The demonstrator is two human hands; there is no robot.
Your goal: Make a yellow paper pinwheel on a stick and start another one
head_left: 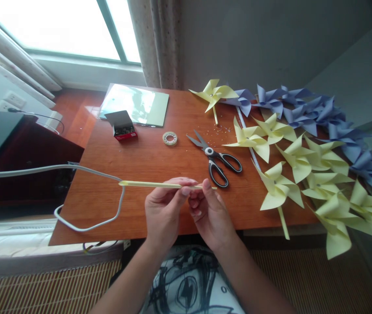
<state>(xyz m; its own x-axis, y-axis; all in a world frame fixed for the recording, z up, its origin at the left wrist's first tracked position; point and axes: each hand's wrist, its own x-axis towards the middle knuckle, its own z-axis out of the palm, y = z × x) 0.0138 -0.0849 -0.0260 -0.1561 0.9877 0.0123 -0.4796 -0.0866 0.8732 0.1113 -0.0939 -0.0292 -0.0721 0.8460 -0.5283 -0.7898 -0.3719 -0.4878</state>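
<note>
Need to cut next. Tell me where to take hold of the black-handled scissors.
Grip the scissors by the two black loop handles, which point toward the person, just beyond the right hand. Come from the near side, above. The open blades point away toward the tape roll, so that end is best avoided.

Both forearms reach up from the bottom edge, hands meeting at centre. Left hand [163, 212] fingers curled, thumb and forefinger pinched. Right hand [210, 213] likewise pinched, knuckles touching the left.

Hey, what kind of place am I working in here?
Probably a room at home, used for paper crafts: a small wooden table by a curtained window, with scissors and many paper pinwheels.
</note>
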